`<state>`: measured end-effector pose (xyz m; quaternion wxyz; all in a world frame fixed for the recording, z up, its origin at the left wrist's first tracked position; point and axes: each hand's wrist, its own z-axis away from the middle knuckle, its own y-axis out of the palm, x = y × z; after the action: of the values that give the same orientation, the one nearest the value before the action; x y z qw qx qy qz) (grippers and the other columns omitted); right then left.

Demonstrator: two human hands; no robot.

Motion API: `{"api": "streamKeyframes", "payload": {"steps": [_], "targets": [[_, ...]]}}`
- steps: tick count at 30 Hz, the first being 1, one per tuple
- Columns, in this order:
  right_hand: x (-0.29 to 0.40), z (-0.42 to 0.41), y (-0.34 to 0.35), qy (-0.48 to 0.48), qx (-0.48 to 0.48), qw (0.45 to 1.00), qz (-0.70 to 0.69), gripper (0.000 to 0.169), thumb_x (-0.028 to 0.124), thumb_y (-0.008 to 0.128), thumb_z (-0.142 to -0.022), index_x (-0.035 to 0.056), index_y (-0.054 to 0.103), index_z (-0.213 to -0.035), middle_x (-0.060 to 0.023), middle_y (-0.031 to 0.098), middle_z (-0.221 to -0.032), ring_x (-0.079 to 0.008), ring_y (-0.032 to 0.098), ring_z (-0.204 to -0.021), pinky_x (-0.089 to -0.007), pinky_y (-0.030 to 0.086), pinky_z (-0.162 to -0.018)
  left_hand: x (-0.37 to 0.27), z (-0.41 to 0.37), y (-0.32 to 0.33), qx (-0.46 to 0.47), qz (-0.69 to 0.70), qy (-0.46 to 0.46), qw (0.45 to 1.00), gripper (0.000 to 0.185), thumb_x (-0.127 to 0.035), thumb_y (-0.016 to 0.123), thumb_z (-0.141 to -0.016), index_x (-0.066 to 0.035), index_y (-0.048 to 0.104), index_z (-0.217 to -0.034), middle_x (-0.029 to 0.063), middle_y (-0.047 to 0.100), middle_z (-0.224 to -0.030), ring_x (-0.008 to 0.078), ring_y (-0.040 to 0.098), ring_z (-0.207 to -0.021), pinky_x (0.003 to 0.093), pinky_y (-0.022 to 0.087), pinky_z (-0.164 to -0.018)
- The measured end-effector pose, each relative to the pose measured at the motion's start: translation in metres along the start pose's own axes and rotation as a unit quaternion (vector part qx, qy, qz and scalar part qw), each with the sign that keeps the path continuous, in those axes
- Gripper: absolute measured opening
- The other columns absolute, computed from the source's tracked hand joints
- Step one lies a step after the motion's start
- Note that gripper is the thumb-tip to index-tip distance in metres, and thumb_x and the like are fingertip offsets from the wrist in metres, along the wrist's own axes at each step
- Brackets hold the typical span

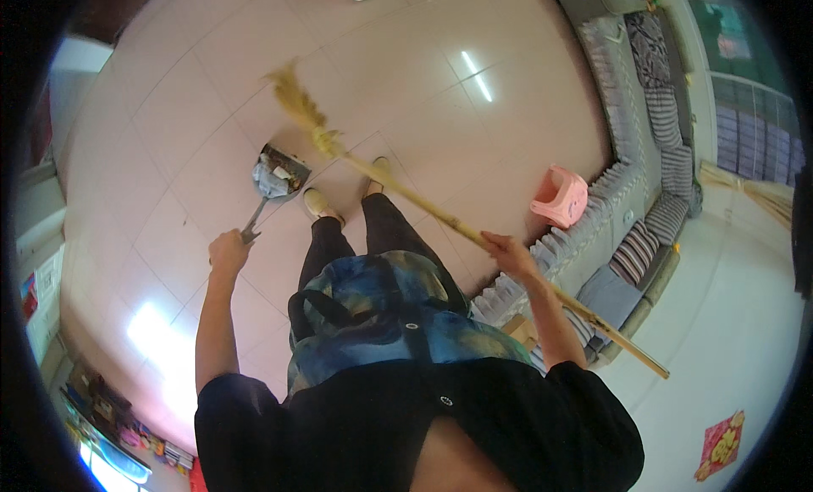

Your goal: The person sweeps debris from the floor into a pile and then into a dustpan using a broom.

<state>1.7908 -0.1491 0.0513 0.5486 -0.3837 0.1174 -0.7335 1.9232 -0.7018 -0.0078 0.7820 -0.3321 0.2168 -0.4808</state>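
My left hand (230, 254) grips the handle of a dustpan (293, 168), whose pan holds debris and a crumpled pale bag or wrapper (272, 182). The pan is in front of my left shoe, at the left of centre. In my right hand (508, 254) is the long wooden handle of a straw broom (406, 193), held slantwise across my front. Its yellow bristles (297, 101) point away from me, beyond the dustpan; whether they touch the floor I cannot tell. The handle's far end reaches past my right forearm, over the sofa side.
A sofa (591, 231) with a ruffled grey cover and striped cushions (635, 250) curves along the right. Against its front stands a pink plastic stool (562, 196). Cabinets (44, 206) line the left edge. Light-coloured floor tiles (400, 66) lie ahead; a small dark speck (185, 223) is on them.
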Motion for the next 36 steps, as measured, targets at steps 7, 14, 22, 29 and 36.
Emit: {"api": "streamKeyframes", "payload": {"steps": [7,14,22,29,36], "targets": [[-0.010,-0.020,-0.108,0.149,-0.124,0.954,0.227,0.023,0.016,0.046,-0.082,0.0110,0.061,-0.098,-0.0190,0.060,-0.093,-0.0363,0.059,-0.084,-0.0457,0.046,-0.072,-0.005,-0.004,0.001,0.009,-0.021,-0.026,0.999,0.032,-0.035,0.064,-0.074,-0.004,0.060,-0.081,0.0157,0.062,-0.076,0.0314,0.061,-0.073,0.0415,0.048,-0.063],[-0.112,-0.148,-0.152,0.230,-0.141,0.930,0.252,0.024,0.016,0.047,-0.078,0.0032,0.057,-0.096,-0.0214,0.060,-0.093,-0.0384,0.058,-0.087,-0.0461,0.046,-0.074,-0.008,-0.007,0.002,0.002,-0.038,-0.034,0.999,0.031,-0.034,0.064,-0.073,-0.004,0.059,-0.080,0.0159,0.062,-0.075,0.0318,0.061,-0.071,0.0415,0.048,-0.061],[-0.072,-0.215,-0.113,0.151,-0.096,0.935,0.306,0.021,0.014,0.046,-0.078,0.0017,0.056,-0.092,-0.0197,0.062,-0.087,-0.0354,0.061,-0.081,-0.0455,0.048,-0.070,-0.002,-0.007,0.011,-0.003,-0.037,-0.054,0.998,0.029,-0.032,0.064,-0.074,-0.004,0.058,-0.077,0.0165,0.061,-0.071,0.0317,0.061,-0.067,0.0415,0.048,-0.060],[0.001,-0.171,-0.054,0.083,-0.005,0.946,0.312,0.019,0.015,0.046,-0.079,0.0040,0.052,-0.093,-0.0186,0.061,-0.088,-0.0353,0.060,-0.082,-0.0463,0.048,-0.070,-0.008,-0.006,0.013,-0.016,-0.032,-0.022,0.999,0.028,-0.032,0.064,-0.074,-0.004,0.059,-0.076,0.0164,0.061,-0.071,0.0320,0.060,-0.068,0.0413,0.048,-0.060],[0.049,-0.149,0.002,0.019,0.029,0.946,0.322,0.017,0.014,0.044,-0.078,0.0042,0.051,-0.090,-0.0178,0.061,-0.085,-0.0344,0.061,-0.081,-0.0450,0.048,-0.071,-0.007,-0.004,0.010,-0.014,-0.025,-0.016,0.999,0.032,-0.035,0.066,-0.072,-0.004,0.060,-0.077,0.0152,0.062,-0.071,0.0312,0.061,-0.069,0.0411,0.048,-0.060]]}}
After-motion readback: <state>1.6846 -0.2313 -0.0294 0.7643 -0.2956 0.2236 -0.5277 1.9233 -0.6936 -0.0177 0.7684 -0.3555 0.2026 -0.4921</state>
